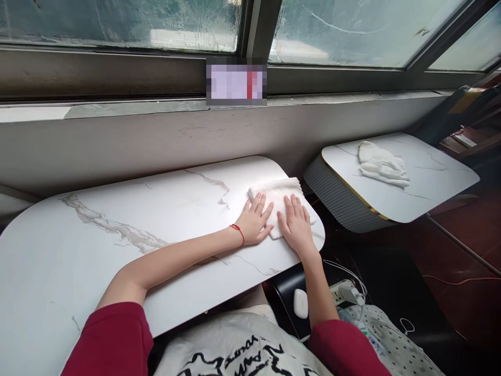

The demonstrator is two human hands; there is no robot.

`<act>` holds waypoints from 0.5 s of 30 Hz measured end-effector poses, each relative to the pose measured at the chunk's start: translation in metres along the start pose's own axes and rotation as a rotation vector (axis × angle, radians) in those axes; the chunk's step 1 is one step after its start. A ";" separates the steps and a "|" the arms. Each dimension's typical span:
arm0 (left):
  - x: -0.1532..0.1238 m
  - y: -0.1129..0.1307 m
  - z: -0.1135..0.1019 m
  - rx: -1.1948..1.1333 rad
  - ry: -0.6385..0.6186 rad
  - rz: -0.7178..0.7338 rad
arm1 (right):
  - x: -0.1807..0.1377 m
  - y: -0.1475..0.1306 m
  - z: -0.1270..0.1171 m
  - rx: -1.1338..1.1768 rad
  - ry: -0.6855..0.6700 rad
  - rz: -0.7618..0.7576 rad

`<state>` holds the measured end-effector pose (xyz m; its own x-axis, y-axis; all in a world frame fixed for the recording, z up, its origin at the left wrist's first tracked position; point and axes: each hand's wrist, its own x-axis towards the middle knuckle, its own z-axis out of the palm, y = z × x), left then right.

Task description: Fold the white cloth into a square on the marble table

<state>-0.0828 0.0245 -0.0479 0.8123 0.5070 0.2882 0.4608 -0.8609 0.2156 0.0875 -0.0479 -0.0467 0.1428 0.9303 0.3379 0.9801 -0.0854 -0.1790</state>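
Note:
A folded white cloth (276, 196) lies near the right end of a white marble-patterned table (117, 230). My left hand (255, 219) rests flat on the cloth's left part, fingers spread, a red string round the wrist. Beside it my right hand (296, 223) presses flat on the cloth's right part, fingers stretched out. Neither hand grips anything.
A second marble table (438, 183) stands to the right with a crumpled white cloth (381, 164) on it. A wall and window sill (136, 107) run behind. Below the gap lie a power strip (344, 293), cables and a white device (300, 303).

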 end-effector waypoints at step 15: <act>-0.033 0.059 -0.006 0.035 -0.051 0.125 | -0.082 -0.020 -0.024 -0.182 0.047 0.188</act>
<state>-0.0844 -0.0432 -0.0393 0.8808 0.3935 0.2633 0.3661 -0.9187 0.1481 0.0597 -0.1307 -0.0491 0.3264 0.8747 0.3582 0.9439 -0.3215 -0.0749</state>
